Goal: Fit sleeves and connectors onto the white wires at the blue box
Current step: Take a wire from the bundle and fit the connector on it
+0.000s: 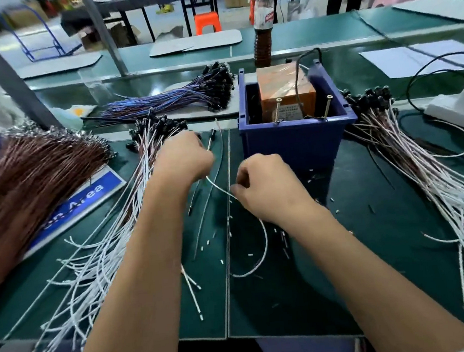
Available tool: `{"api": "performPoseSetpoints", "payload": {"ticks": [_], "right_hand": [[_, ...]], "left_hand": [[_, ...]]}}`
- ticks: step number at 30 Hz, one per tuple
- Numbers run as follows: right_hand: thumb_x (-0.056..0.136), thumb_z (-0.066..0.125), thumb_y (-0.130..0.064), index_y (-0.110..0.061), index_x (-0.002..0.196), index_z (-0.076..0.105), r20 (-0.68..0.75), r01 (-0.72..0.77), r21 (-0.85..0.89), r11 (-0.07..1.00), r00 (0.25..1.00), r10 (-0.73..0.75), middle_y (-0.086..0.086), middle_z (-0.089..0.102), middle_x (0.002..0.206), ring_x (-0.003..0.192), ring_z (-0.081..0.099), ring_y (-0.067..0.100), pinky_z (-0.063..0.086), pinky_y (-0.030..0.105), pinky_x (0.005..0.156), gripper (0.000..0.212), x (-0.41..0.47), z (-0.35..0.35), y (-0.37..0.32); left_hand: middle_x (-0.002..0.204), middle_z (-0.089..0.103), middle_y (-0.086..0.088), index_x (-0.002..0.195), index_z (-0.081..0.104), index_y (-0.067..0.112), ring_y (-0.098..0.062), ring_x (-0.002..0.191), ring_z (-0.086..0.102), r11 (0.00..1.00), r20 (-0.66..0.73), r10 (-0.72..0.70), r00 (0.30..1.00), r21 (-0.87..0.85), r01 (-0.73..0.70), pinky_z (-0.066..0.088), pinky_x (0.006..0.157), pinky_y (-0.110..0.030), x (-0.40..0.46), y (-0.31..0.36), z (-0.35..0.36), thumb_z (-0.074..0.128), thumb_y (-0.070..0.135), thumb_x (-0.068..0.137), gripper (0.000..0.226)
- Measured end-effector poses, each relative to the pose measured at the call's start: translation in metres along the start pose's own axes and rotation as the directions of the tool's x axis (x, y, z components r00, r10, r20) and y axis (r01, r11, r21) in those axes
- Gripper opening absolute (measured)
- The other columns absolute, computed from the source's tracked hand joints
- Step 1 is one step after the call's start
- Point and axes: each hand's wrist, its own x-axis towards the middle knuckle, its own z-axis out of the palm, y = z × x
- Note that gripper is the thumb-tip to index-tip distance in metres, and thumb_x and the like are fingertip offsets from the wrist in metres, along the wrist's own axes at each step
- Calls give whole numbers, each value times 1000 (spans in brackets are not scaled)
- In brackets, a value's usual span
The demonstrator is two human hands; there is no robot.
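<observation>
Both hands are working over the green mat (371, 247), just in front of the blue box (295, 139).

Left hand (181, 157) is curling into a fist, knuckles up, gripping one end of a white wire (220, 188). That wire is arcing down and right to the right hand (265, 187), which is pinching it between thumb and fingertips. Past the right hand a white wire is looping down onto the mat in a wide curve — probably the same one, but the hand is hiding the join. Can't tell whether a sleeve or connector is on the pinched end; too small and blurred.

A black-capped wire (211, 139) is sticking up just past the left hand's knuckles.

Left pile (113, 242) of white wires is fanning out under and beside the left forearm, black caps at the far end. Right pile (427, 175) is lying right of the box, caps also at the far end.

Box is holding an orange block (284, 87) with two screws (278, 110) leaning on its front edge.

Small white bits (222, 261) are lying scattered on the mat between the forearms.

Brown wires (29, 176) are lying far left over a blue sign (87, 199); blue wires (173, 96) are lying behind, a bottle (262, 21) standing beyond the box.
</observation>
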Motion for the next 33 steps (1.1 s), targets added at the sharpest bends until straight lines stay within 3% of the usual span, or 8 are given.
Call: {"api": "performPoseSetpoints", "payload": {"ticks": [4, 7, 12, 15, 19, 24, 26, 33], "right_hand": [[96, 71, -27, -15, 96, 59, -10, 35, -161, 986, 999, -38, 4, 44, 80, 90, 66, 38, 44, 36, 66, 17, 9, 18, -33], [94, 69, -16, -16, 94, 55, 22, 35, -198, 980, 999, -31, 3, 37, 74, 86, 61, 37, 41, 36, 67, 13, 12, 24, -46], [95, 64, -14, -16, 86, 47, 17, 31, -166, 986, 999, -29, 1, 36, 68, 73, 48, 32, 39, 36, 66, 19, 13, 24, -50], [96, 65, -22, -13, 95, 62, -14, -8, -46, 999, 1000, 7, 6, 57, 80, 80, 60, 36, 43, 34, 68, 10, 12, 18, -48], [98, 69, -34, -18, 103, 66, -91, -12, 215, 977, 995, 33, 6, 71, 96, 92, 67, 31, 53, 36, 78, 17, 12, 7, -46], [103, 63, -38, -18, 111, 65, -9, -26, 678, 735, 999, 43, 6, 75, 89, 76, 74, 21, 61, 44, 72, 21, 8, -1, -51], [103, 67, -29, -16, 103, 68, -89, 38, 743, 668, 995, 42, 8, 74, 80, 60, 71, 16, 57, 33, 56, 13, 7, -5, -48], [93, 78, -18, -21, 83, 78, -376, 231, 605, 762, 927, 18, -7, 73, 67, 55, 62, 0, 50, 20, 58, 10, 2, -38, -16]], "left_hand": [[82, 61, -23, 73, 58, 9, -38, 83, 59, 994, -74, -87, 994, 67, 92, 43, 70, -35, 11, -12, 11, 71, 42, 88, 38], [88, 63, -24, 71, 55, 4, -44, 98, 67, 995, -44, -37, 998, 86, 41, 53, 76, -45, 14, -13, 18, 68, 19, 81, 22], [83, 58, -20, 68, 43, 12, -43, 79, 57, 994, -22, -84, 996, 74, 86, 40, 69, -35, 21, -17, 18, 63, 14, 84, 25], [78, 65, -20, 66, 48, 6, -41, 76, 63, 975, -56, -115, 992, -196, 103, 48, 68, -42, 24, -14, 14, 55, 12, 91, 26], [53, 65, -1, 71, 52, 8, -9, 40, 56, 489, 1, -184, 983, -867, 93, 44, 42, -20, 18, -2, 5, 42, -3, 96, 29], [49, 31, 4, 59, 38, 16, -9, 40, 24, -392, 48, -161, 986, -920, -19, 22, 38, -20, -2, 19, -10, 39, 7, 98, 40], [49, 28, 6, 59, 36, 17, -10, 43, 21, -510, 7, -216, 976, -854, -106, 21, 40, -22, -10, 29, -12, 41, 13, 102, 43], [54, 33, 6, 86, 53, 15, -11, 52, 30, -651, -57, -79, 995, -753, -94, 28, 51, -21, -25, 48, -10, 34, 22, 111, 32]]}}
